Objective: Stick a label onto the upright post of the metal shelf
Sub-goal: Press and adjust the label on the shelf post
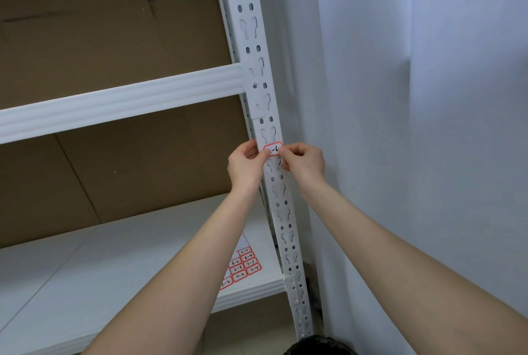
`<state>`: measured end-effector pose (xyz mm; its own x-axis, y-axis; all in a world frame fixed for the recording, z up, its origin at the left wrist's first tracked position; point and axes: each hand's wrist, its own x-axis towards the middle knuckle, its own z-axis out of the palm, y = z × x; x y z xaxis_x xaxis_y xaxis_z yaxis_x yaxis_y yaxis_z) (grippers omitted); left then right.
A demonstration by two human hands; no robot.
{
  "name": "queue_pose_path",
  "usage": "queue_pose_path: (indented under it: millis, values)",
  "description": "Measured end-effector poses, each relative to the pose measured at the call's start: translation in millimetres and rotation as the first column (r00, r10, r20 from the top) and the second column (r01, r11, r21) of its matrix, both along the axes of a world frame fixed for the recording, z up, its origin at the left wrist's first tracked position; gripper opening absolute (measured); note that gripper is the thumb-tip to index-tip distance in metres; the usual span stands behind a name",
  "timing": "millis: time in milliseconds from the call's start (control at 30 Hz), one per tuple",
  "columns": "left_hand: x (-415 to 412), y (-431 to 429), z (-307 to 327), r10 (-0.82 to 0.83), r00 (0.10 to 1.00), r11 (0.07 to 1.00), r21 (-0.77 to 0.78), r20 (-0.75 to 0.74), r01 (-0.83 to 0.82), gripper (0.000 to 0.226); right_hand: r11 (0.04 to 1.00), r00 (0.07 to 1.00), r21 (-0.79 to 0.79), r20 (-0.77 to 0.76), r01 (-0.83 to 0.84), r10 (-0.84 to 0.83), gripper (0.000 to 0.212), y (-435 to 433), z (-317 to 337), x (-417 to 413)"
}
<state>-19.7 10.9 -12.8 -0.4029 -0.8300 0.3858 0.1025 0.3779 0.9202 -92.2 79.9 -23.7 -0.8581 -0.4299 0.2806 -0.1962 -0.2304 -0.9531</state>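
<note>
Upward, both arms outstretched, fingers [286, 151] of left hand [247, 166] and right hand [304, 164] pinching the label [273, 149] against the upright post [258, 137].

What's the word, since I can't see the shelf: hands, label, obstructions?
Hands: left hand and right hand pinch the label by its ends. Held across upright post, below the beam. Nothing blocking.

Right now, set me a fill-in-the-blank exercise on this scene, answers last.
1. The left hand and right hand pinch the label against the white ____.
2. The label's border is ____.
3. The label sits just ____ the beam.
4. The sheet of spare labels lies on the lower ____.

Answers: post; red; below; shelf.
</note>
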Motion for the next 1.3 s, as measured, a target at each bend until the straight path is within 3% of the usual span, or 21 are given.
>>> queue_pose_path:
  millis: [300, 633, 767, 900, 1033, 1167, 1300]
  values:
    - [0, -1, 0, -0.002, 1.000, 1.000, 0.004, -0.008, 0.002, 0.038, 0.998, 0.998, 0.027, -0.024, 0.056, -0.055, 0.013, -1, -1, 2]
    - [-1, -5, 0, -0.009, 1.000, 1.000, 0.014, 0.001, 0.009, 0.042, 0.966, 0.953, 0.196, -0.282, 0.171, -0.111, 0.018, 1, 4, -4]
    - [-1, -7, -1, -0.015, 1.000, 1.000, 0.006, -0.002, 0.015, 0.040, 0.942, 0.945, 0.259, -0.300, 0.213, -0.131, 0.022, -4, 5, -11]
    - [2, -10, -1, -0.041, 0.999, 0.999, 0.008, 0.002, 0.041, 0.042, 0.966, 0.990, 0.241, -0.125, 0.090, -0.061, 0.050, 2, 1, -25]
    - [9, -15, -7, -0.118, 0.992, 0.992, 0.036, -0.050, 0.120, 0.050, 0.982, 0.990, 0.166, -0.096, -0.089, 0.106, 0.049, 5, 1, -33]
    - [3, -13, -2, -0.116, 0.993, 0.991, -0.069, -0.001, 0.116, 0.043, 0.967, 0.966, 0.124, -0.109, -0.220, 0.234, 0.041, -2, 8, -29]
    - [-5, -14, 1, -0.042, 0.999, 0.993, -0.107, 0.034, 0.046, 0.032, 0.967, 0.958, 0.152, -0.172, -0.206, 0.231, 0.028, -12, 9, -30]
